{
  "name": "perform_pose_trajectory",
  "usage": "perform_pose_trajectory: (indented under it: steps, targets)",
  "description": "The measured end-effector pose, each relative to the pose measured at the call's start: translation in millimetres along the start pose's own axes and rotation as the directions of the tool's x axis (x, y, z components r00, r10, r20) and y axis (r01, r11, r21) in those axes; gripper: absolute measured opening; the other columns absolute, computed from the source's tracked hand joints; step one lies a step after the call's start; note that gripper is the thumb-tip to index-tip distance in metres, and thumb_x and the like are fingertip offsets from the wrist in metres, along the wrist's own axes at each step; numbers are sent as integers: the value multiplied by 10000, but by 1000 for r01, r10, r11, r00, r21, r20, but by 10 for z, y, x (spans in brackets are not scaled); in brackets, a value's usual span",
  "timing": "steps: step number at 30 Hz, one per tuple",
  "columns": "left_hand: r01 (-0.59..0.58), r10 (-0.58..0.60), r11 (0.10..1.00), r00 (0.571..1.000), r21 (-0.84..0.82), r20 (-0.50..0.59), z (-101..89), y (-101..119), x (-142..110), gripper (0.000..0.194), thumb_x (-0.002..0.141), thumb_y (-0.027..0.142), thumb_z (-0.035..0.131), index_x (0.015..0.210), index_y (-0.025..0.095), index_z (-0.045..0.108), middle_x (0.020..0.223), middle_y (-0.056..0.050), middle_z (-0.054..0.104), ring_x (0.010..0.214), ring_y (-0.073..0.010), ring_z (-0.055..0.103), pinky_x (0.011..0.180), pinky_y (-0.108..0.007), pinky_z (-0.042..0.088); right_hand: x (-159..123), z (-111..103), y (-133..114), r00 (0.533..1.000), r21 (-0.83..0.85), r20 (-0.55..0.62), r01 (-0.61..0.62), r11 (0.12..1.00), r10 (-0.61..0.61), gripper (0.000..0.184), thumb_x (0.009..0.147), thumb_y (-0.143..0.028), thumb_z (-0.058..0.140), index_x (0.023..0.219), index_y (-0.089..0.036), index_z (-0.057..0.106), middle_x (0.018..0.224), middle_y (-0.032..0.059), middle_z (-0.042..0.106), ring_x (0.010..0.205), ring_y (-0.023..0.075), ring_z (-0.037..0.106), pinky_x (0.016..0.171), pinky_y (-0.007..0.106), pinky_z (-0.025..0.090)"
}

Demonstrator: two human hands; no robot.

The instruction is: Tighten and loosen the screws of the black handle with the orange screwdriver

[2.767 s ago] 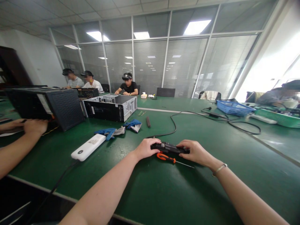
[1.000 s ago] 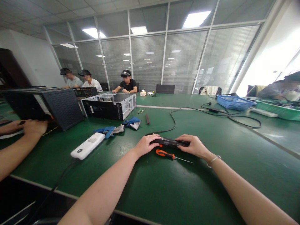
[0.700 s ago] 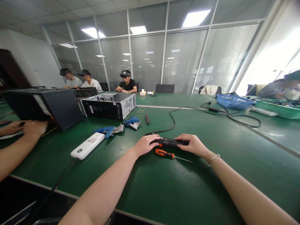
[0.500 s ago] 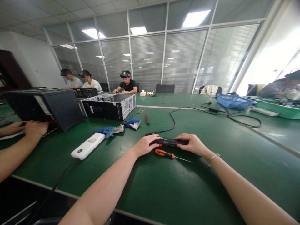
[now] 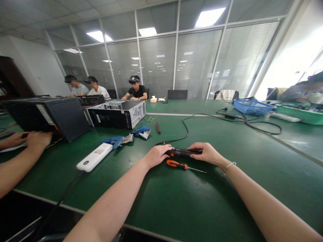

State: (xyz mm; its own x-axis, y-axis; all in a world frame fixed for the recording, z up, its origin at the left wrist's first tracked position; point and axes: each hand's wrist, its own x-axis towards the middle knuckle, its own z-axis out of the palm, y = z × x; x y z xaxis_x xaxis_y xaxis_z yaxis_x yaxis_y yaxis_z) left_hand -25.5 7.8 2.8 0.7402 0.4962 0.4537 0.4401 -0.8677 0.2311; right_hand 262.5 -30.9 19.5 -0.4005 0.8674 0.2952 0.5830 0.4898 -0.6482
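Observation:
My left hand [image 5: 156, 156] is closed around the left end of a long black tool with orange parts [image 5: 182, 152]. On the right end of the same tool my right hand [image 5: 207, 154] is closed, thumb in front and fingers behind. The tool lies level, low over the green table; whether it touches the top I cannot tell. A black cable [image 5: 187, 131] runs up behind my left hand, and its join with the tool is hidden. Just in front of the tool lies an orange and black screwdriver [image 5: 177, 165], its shaft pointing right.
A white power bank [image 5: 95, 157] with a cable and blue-grey gloves [image 5: 117, 141] lie left. Behind them are an open computer case [image 5: 113, 116], a dark case [image 5: 67, 116] with a co-worker's hands [image 5: 37, 138], and a brown bar [image 5: 158, 127]. Baskets, blue [image 5: 252, 108] and green [image 5: 302, 116], stand right.
Both hands keep their hold on the black tool. My left thumb has shifted slightly left, and more of the orange part shows. The screwdriver lies as before.

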Motion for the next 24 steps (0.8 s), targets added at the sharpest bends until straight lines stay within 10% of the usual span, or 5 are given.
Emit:
perform_pose_trajectory:
  steps: [10, 24]
  targets:
    - [58, -58, 998, 998, -22, 20, -8, 41, 45, 365, 838, 134, 624, 1188, 197, 544, 1216, -60, 637, 1134, -216, 596, 1007, -353, 444, -77, 98, 15, 991, -465, -4, 117, 877, -134, 376, 819, -426, 623, 1116, -199, 667, 955, 80, 704, 809, 212, 648, 742, 320, 495]
    - [201, -212, 956, 977, -213, -30, -111, 200, -26, 327, 749, 224, 708, 1049, 219, 579, 1029, -23, 677, 925, -212, 651, 836, -302, 492, -204, 190, -390, 971, -537, -53, 169, 826, -233, 323, 795, -363, 656, 1072, -199, 639, 1095, 110, 611, 958, 252, 579, 843, 399, 483]
